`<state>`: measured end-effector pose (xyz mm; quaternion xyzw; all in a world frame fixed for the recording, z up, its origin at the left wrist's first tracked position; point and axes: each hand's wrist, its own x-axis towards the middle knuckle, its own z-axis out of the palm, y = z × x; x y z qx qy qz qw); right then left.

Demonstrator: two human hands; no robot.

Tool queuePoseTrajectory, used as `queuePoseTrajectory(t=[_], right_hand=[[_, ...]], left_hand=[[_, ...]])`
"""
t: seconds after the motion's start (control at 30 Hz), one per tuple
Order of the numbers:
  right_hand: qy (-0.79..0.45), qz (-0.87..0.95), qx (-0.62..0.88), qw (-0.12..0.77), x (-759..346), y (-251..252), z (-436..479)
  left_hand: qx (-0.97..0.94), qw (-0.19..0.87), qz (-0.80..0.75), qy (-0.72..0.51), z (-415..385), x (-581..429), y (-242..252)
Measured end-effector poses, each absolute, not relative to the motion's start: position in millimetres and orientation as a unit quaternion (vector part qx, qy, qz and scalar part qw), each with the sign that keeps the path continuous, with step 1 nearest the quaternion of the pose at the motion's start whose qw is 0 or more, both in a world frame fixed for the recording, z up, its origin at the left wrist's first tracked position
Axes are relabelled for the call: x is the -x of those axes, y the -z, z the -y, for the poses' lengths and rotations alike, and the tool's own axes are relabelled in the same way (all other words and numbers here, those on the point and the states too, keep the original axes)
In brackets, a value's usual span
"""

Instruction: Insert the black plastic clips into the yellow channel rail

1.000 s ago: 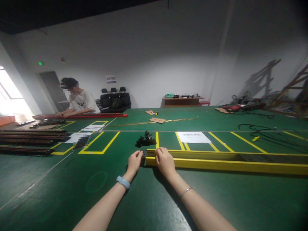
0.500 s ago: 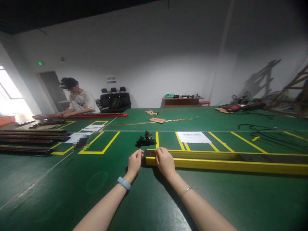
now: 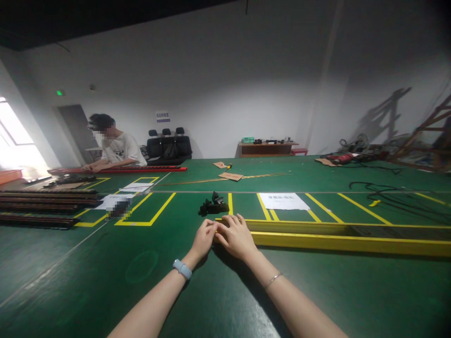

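A long yellow rail lies across the green table, its left end under my hands. My left hand, with a pale blue watch at the wrist, is closed at that end; what its fingers pinch is hidden. My right hand rests over the rail's end with its fingers bent and somewhat apart, its thumb side touching my left fingertips. The black block seen in the rail's end is now covered. Just beyond my hands sits a small pile of black parts.
Black rails are stacked at the left. Behind them a person leans over a red rail. A white paper sheet lies beyond the yellow rail. Black cables lie at the right on the green table.
My right hand has shifted left along the rail onto its end and its fingers have spread. My left hand has moved slightly right, so the two hands now meet.
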<state>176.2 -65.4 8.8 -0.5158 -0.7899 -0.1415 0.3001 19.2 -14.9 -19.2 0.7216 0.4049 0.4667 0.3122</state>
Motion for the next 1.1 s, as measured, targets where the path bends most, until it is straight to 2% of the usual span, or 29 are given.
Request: queuePoseTrajectory(t=[0.27, 0.6, 0.77, 1.1], right_hand=[[0.136, 0.773, 0.546, 0.294, -179, -4, 60], [0.124, 0.731, 0.615, 0.269, -202, -17, 48], [0.071, 0.695, 0.677, 0.230, -237, -20, 53], [-0.033, 0.685, 0.700, 0.201, -267, -34, 56]], left_hand=[[-0.703, 0.237, -0.446, -0.501, 9, -20, 25], [-0.753, 0.328, -0.373, -0.431, 9, -19, 27], [-0.744, 0.349, -0.368, -0.435, 8, -20, 28], [-0.726, 0.373, -0.366, -0.447, 8, -21, 27]])
